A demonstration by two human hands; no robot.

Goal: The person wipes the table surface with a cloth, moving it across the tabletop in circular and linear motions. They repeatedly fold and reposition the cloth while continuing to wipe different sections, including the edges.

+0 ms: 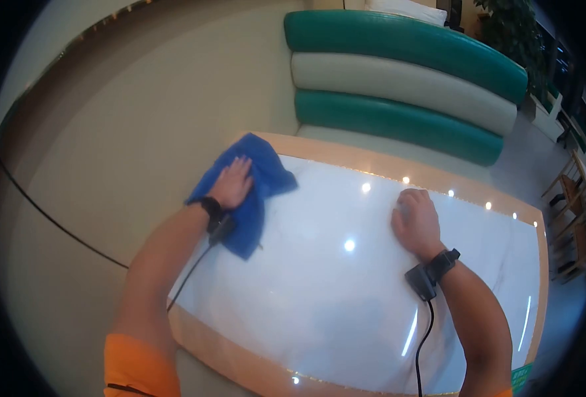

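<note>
My left hand (231, 184) presses flat, fingers spread, on a crumpled blue cloth (258, 173) at the far left corner of a glossy white table (319, 298) with a tan wooden border. The cloth spreads out around and below the palm. My right hand (415, 221) rests on the bare tabletop toward the right, fingers curled under, holding nothing. Both wrists wear black bands with cables running back along my forearms.
A booth bench (405, 73) with green and cream padded rolls stands just beyond the table's far edge. A beige wall runs along the left, with a black cable across it. Wooden chairs (571, 218) stand at the far right.
</note>
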